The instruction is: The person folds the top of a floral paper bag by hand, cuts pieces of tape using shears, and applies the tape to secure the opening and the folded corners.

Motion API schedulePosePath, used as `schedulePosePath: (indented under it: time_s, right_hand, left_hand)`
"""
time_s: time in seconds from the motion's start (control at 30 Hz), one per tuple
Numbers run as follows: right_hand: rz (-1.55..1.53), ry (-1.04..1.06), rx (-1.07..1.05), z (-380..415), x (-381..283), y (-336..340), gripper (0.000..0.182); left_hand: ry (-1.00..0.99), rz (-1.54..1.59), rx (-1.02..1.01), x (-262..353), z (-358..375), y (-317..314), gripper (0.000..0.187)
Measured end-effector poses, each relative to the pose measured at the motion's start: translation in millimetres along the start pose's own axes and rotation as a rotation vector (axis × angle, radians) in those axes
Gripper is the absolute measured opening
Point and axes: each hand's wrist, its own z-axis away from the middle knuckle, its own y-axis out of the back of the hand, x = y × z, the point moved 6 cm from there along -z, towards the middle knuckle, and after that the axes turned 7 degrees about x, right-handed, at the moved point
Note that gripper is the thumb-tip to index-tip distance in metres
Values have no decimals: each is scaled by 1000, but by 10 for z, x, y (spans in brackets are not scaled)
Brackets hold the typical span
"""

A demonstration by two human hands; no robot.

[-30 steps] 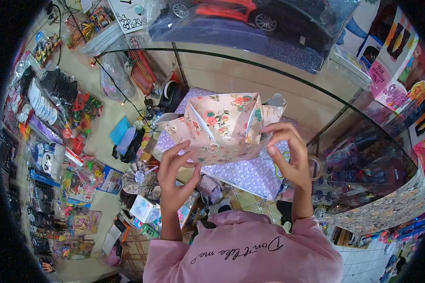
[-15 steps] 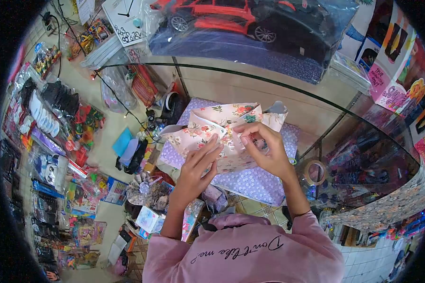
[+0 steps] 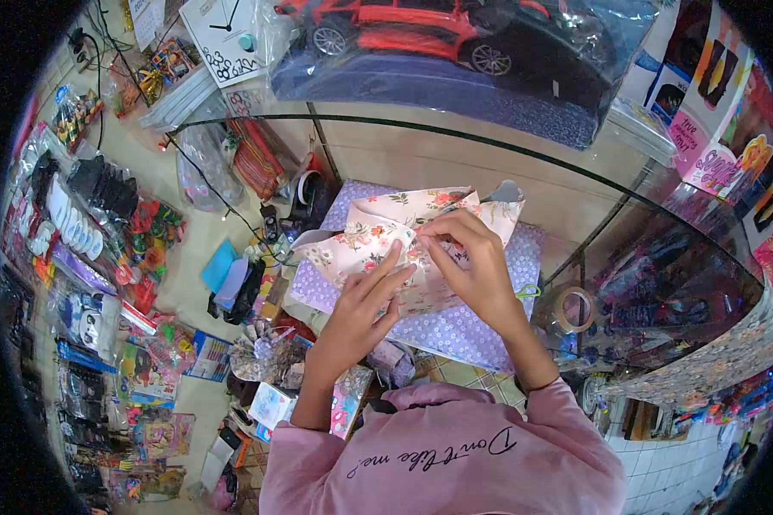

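Note:
Pink floral wrapping paper lies folded, its flaps overlapping near the middle and grey undersides showing at the raised ends. Beneath it is a purple flower-patterned surface. My left hand rests on the front of the paper, fingers stretched out and lying on it. At the overlapping edge, the thumb and index finger of my right hand are pinched together. Whatever small thing they hold is too small to tell. Green-handled scissors lie at the right edge of the purple surface, partly visible.
A roll of tape sits right of the work surface, by a glass case. Above is a glass shelf edge with a boxed red toy car. Packaged goods crowd the left side. A cable hangs at the left.
My right hand has moved slightly left and up, its pinched fingertips now at the paper's overlapping edge. My left hand has stayed on the paper. More of the green scissor handles shows.

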Motion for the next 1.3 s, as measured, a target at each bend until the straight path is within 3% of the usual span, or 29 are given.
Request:
schedulePosePath:
  time_s: [0.23,1.3]
  right_hand:
    - [104,38,26,-13,-30,-33,12]
    - [-117,-68,65,-13,33,5,12]
  left_hand:
    - [-11,-5,-33,-21,0,-16,48]
    - [-4,-1,-57,-41,-28,-20,36]
